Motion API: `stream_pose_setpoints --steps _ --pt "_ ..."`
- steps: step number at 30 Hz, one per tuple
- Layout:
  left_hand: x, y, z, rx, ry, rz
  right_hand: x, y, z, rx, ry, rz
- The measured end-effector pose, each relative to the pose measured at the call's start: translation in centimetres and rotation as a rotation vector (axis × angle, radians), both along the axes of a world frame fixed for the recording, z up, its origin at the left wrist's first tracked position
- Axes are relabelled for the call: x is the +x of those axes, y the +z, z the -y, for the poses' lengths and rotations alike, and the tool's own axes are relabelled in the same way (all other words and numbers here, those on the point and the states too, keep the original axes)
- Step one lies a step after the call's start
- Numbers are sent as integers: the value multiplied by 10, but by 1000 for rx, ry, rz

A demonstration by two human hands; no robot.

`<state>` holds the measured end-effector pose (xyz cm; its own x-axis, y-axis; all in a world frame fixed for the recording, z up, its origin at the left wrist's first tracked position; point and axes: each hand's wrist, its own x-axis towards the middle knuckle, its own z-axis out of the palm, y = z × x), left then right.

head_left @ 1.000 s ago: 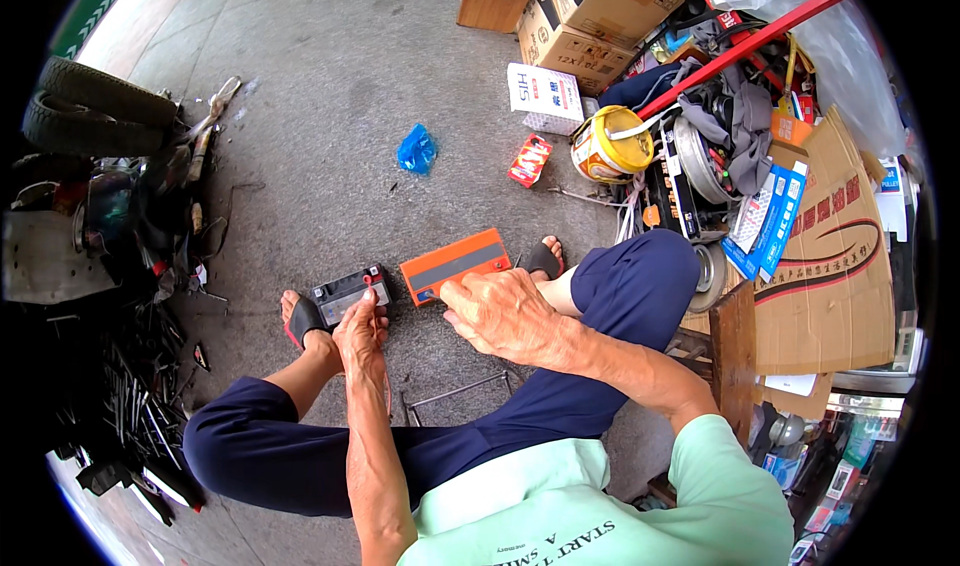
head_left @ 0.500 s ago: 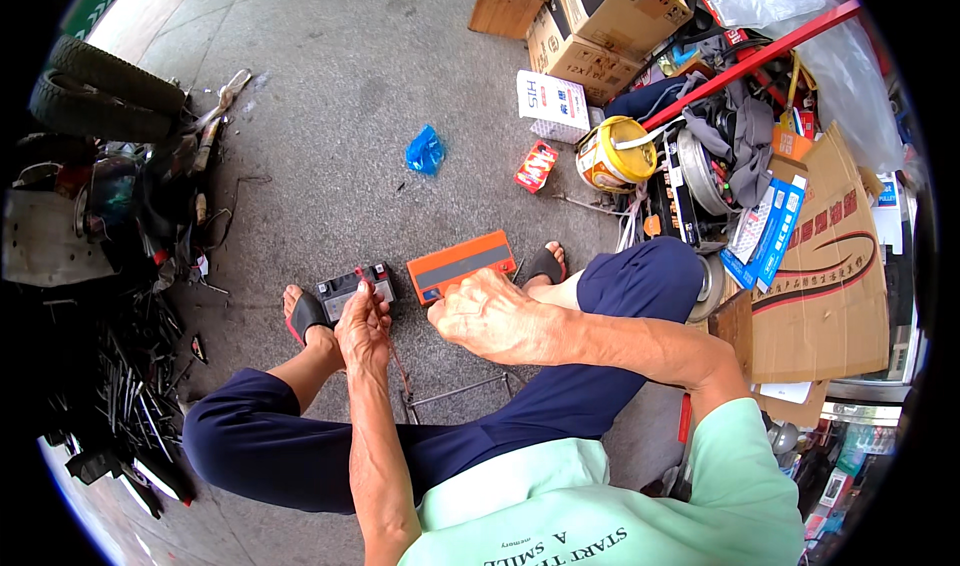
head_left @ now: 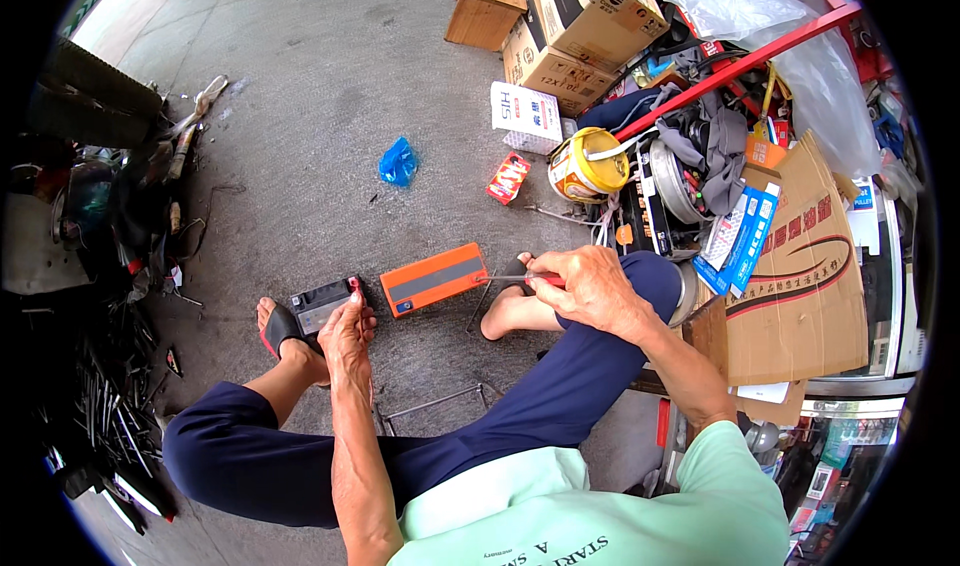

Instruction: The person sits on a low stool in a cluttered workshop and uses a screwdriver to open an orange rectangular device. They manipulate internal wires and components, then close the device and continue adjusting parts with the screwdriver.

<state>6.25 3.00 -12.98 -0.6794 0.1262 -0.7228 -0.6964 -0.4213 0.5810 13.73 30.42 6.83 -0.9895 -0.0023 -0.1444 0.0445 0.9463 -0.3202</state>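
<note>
On the ground between my feet stands a small black-and-grey battery (head_left: 318, 306). My left hand (head_left: 347, 334) is at its right end, thumb and fingers closed on a thin cable whose red tip (head_left: 355, 286) shows at the battery's corner; the fingers partly hide it. To the right lies an orange rectangular case (head_left: 432, 278) with a grey strip along its top. My right hand (head_left: 592, 288) grips the red handle of a screwdriver (head_left: 545, 280). Its thin shaft points left, with the tip near the right end of the orange case.
Ahead lies a crumpled blue bag (head_left: 398, 162). A red packet (head_left: 509, 178), a yellow-lidded bucket (head_left: 590, 166), a white box (head_left: 525, 116) and cartons (head_left: 590, 16) stand to the right, beside flattened cardboard (head_left: 800, 276). Dark scrap parts (head_left: 110, 386) crowd the left. A metal rod frame (head_left: 435, 404) lies near my legs.
My right hand has moved right, off the orange case, and the screwdriver in it now shows. My left hand stays by the battery. The whole view has shifted slightly.
</note>
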Motion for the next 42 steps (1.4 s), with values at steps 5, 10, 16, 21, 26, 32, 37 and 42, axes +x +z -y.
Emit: stream_pose_setpoints --steps 5,10,16,21,26,32,37,42 --pt "7 0 -6 -70 -86 12 21 -26 -16 -11 -106 -36" --pt "10 -1 -11 -114 -129 34 20 -29 -16 -40 -113 -44" --pt "12 -10 -12 -125 -218 40 22 -37 -19 -36 -82 -60" --pt "14 -14 -11 -138 -229 56 21 -39 -20 -24 -99 -46" --pt "13 -12 -9 -131 -215 70 23 -39 -21 -46 -169 -42" --pt "13 -11 -10 -123 -209 66 22 -35 -25 -137 -374 85" --pt "13 -13 -11 -132 -211 49 20 -31 -26 -165 -437 137" --pt "13 -6 -13 -140 -182 44 21 -36 -26 -181 -435 52"
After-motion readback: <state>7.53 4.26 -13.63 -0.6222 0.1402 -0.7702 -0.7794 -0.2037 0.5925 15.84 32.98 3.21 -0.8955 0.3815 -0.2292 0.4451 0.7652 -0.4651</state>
